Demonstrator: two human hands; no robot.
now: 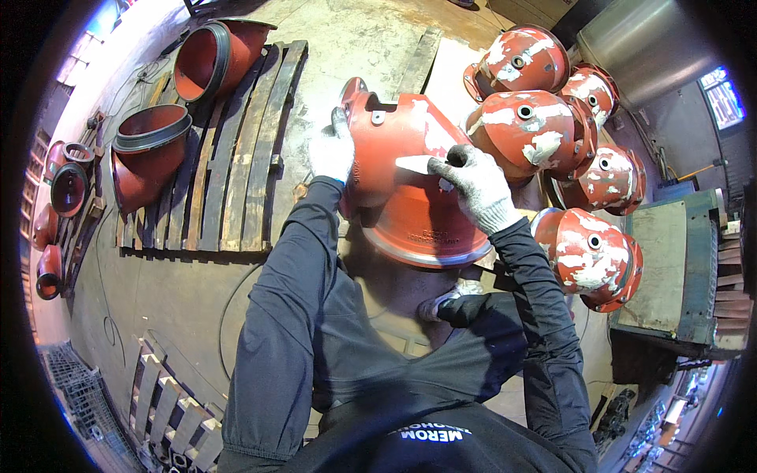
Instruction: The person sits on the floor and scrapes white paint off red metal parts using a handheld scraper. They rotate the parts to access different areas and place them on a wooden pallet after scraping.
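A large red-painted metal pipe casting stands in front of me, with a round flange at its lower end and a cut-out near its top. Whitish filler patches mark its right side. My left hand, in a white glove with dark fingertips, grips the casting's left edge. In my gloved right hand, pinched between thumb and fingers, is a white, flat, pointed spreader-like piece. Its tip lies over the casting's front face; whether it touches cannot be made out.
Several red castings with white patches are grouped at the right. Two more red pipe castings stand on a wooden pallet at the left. A green-edged bench is at the far right. A cable runs over the floor.
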